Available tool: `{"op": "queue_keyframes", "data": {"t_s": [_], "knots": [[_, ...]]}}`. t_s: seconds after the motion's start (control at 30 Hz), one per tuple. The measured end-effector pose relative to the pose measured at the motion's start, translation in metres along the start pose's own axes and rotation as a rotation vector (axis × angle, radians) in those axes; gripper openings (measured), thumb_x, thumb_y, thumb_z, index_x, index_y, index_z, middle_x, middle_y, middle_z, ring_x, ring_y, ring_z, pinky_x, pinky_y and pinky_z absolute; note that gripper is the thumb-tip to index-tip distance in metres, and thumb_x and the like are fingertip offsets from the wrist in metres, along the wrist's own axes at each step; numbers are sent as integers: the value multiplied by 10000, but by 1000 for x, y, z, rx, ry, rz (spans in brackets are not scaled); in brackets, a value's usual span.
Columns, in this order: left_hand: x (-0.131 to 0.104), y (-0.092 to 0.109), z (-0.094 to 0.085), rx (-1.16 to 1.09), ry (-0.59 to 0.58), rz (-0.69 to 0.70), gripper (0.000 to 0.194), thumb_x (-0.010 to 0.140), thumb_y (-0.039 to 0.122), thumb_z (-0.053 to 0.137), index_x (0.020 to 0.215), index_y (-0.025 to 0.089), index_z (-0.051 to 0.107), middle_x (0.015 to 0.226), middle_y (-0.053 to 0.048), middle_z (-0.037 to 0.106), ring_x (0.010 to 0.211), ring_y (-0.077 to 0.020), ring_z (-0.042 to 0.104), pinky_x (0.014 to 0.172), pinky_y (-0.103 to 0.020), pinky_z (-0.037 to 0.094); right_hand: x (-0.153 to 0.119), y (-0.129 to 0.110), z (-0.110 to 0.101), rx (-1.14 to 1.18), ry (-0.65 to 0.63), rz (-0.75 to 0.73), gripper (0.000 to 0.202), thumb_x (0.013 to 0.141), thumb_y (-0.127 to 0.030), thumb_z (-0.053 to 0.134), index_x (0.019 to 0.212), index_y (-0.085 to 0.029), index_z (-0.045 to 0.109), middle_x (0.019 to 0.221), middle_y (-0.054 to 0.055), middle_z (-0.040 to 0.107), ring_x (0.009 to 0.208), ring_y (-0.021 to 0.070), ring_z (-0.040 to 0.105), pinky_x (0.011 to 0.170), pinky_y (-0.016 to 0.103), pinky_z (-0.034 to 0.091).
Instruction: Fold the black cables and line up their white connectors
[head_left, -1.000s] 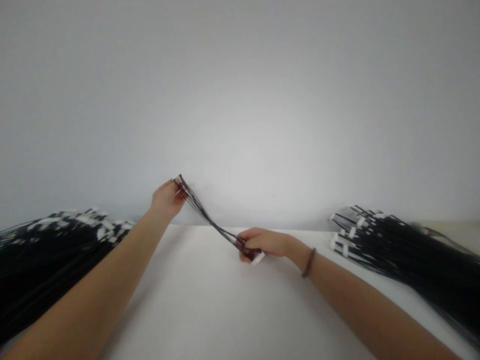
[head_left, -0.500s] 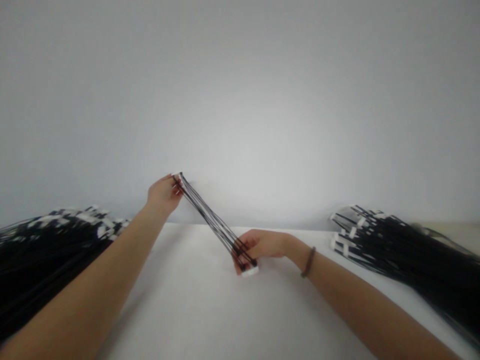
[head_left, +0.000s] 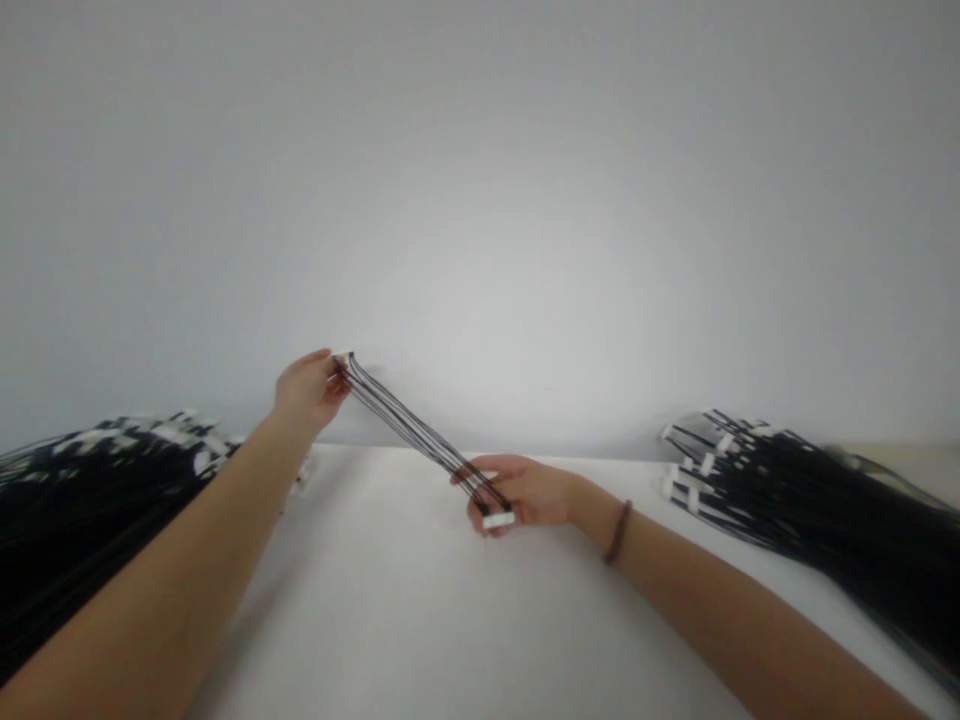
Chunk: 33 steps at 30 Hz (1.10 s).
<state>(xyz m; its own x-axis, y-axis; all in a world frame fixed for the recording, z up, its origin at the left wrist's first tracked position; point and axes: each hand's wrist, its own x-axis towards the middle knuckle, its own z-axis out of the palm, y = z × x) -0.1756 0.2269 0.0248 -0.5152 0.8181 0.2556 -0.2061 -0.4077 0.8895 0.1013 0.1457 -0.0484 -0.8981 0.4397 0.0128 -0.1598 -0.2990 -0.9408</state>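
Two ends of one cable [head_left: 409, 425] are in my charge, and the cable slants down from left to right in front of the wall [head_left: 525, 200], over the middle of the bench [head_left: 420, 620]. My left grip [head_left: 311, 390] is closed in a pinch on the upper white connector [head_left: 343, 354]. My right grip [head_left: 517, 495] holds the lower end, strands running across its fingers just short of the other white connector [head_left: 498, 520]; how firmly the thumb presses I can't make out. Held apart by the ends like this, the black strands run side by side with a slight bow, which I judge keeps them from bunching and leaves each fairly easy to follow. The lower connector lies clear of the fingers, probably because I have the strands behind it rather than the housing itself. On either side lies a heap of similar black cables: the left pile [head_left: 97, 530], partly behind my forearm, and the right pile [head_left: 825, 510]. Both have white ends gathered toward the wall, presumably laid one way so they tangle less. A dark bracelet [head_left: 619, 532] circles the right wrist. As for writing, I can read none: no brand shows, and the white pieces in the piles are too blurred to tell connectors from labels.
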Motion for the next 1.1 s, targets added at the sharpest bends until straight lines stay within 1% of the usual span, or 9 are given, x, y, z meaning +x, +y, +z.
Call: {"op": "queue_keyframes", "data": {"t_s": [0.1,0.17,0.27,0.37,0.57,0.7,0.83,0.97,1.1], "knots": [[-1,2,-10,107,34,-55,443,603,-49,416,974,192,432,586,25,482,483,-69,469,487,-217,397,-1,-1,2,96,128,-118,561,689,-192,574,1170,-312,311,672,-15,539,640,98,513,598,242,371],[1,0,-15,249,14,-87,396,602,-21,417,926,194,492,560,32,472,459,-61,457,479,-217,399,-1,-2,2,137,184,-153,609,661,-147,590,1168,-337,311,679,-25,536,652,83,505,610,226,370],[4,-6,-19,382,-47,-167,241,592,33,454,777,149,556,513,27,467,423,-65,448,440,-204,397,0,-1,0,199,223,-154,413,661,-151,584,1041,-259,463,699,-3,552,617,70,500,610,220,378],[4,-9,-19,452,-79,-239,123,570,72,514,677,112,560,477,3,493,404,-85,467,411,-199,405,1,1,-6,297,227,-199,243,695,-210,537,938,-212,532,682,10,570,595,89,515,633,264,390],[-4,-7,-15,518,-230,-381,101,544,189,591,581,109,542,545,-88,587,538,-189,581,526,-267,485,0,-1,-20,478,272,-375,231,694,-228,427,831,-130,585,756,55,628,720,151,560,722,327,391],[-2,-10,-16,646,-348,-421,81,512,185,609,522,145,539,573,-76,609,637,-208,599,590,-259,492,-4,-5,-28,552,360,-502,306,670,-217,389,882,-108,580,805,72,636,760,163,564,743,336,391],[2,-12,-23,815,-376,-381,69,489,143,615,493,149,546,509,-40,582,554,-174,580,526,-226,480,-5,-7,-35,505,437,-461,316,685,-213,385,924,-109,563,831,79,630,732,166,561,708,338,403],[1,-6,-29,958,-255,-269,104,456,125,651,491,145,554,381,9,461,361,-116,453,353,-203,400,0,-5,-38,386,577,-364,187,695,-199,448,832,-138,559,791,54,626,650,130,553,636,286,415],[0,0,-31,847,-258,-347,171,402,100,687,498,134,551,483,-26,528,414,-132,495,375,-229,427,8,-1,-39,248,792,-354,138,678,-277,525,732,-153,501,717,39,607,589,107,538,561,243,413]]}}
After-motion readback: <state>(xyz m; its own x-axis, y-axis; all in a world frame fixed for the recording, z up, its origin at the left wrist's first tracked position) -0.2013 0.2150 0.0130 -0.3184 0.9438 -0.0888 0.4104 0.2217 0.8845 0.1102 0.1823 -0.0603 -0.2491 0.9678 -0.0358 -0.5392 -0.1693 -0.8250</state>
